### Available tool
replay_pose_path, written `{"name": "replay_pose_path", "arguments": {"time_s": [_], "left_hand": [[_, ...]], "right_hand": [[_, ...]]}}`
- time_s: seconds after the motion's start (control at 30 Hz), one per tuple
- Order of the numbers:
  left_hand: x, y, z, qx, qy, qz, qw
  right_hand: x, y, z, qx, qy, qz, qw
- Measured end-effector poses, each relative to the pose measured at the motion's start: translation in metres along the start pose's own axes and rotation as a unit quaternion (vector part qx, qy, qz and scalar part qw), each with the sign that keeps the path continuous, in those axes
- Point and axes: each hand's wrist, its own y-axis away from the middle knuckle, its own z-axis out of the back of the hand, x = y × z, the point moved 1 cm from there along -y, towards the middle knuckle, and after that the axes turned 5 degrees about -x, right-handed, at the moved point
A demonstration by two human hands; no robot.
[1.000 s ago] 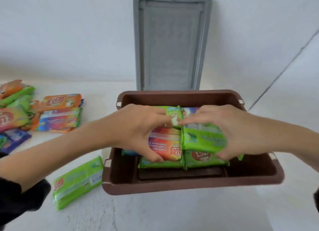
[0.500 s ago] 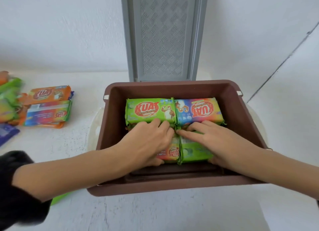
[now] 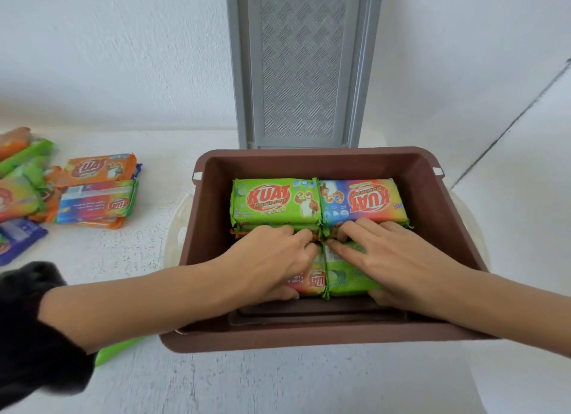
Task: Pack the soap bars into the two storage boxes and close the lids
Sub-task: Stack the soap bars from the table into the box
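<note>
Head view: inside the brown storage box (image 3: 309, 158) our left hand (image 3: 272, 259) grips the rainbow soap bar (image 3: 312, 280), our right hand (image 3: 394, 259) the green soap bar (image 3: 346, 279); both lie crosswise under our palms, beside the back row (image 3: 275, 201).

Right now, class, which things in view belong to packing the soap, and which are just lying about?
Belong: brown box; grey lid; soap bars in the box; left hand and right hand holding some; loose soap bars at left.
Lying about: white plastic piece under the box, purpose unclear.
</note>
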Motion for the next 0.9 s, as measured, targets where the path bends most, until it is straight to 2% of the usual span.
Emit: {"name": "replay_pose_path", "arguments": {"time_s": [0.07,0.23,0.33,0.43,0.57,0.67,0.73,0.8,0.9], "left_hand": [[0.0,0.0,-0.002,-0.006,0.0,0.006,1.0],[-0.001,-0.002,-0.002,0.01,-0.01,-0.02,1.0],[-0.001,-0.003,-0.003,-0.002,-0.018,-0.032,0.999],[-0.001,-0.002,-0.002,-0.004,-0.004,-0.022,1.0],[0.003,-0.003,-0.001,-0.004,0.018,0.005,1.0],[0.008,0.0,0.002,-0.025,0.062,0.019,0.998],[0.016,0.006,0.006,-0.061,0.143,0.03,0.987],[0.025,0.016,0.015,-0.145,0.233,0.037,0.961],[0.046,0.038,0.03,-0.262,0.272,0.068,0.923]], "right_hand": [[0.001,-0.001,0.005,0.005,-0.009,-0.015,1.0],[0.006,-0.003,0.01,0.09,-0.067,-0.004,0.994],[0.005,-0.004,0.009,0.11,-0.072,-0.003,0.991],[0.006,-0.005,0.007,0.096,-0.087,-0.016,0.991],[0.004,-0.003,0.004,0.011,-0.097,-0.024,0.995],[0.001,-0.002,0.01,0.0,-0.093,-0.022,0.995],[0.001,0.001,0.015,-0.036,-0.127,-0.041,0.99],[-0.004,0.0,0.026,-0.048,-0.175,-0.048,0.982],[-0.015,-0.011,0.053,-0.134,-0.207,-0.037,0.968]]}}
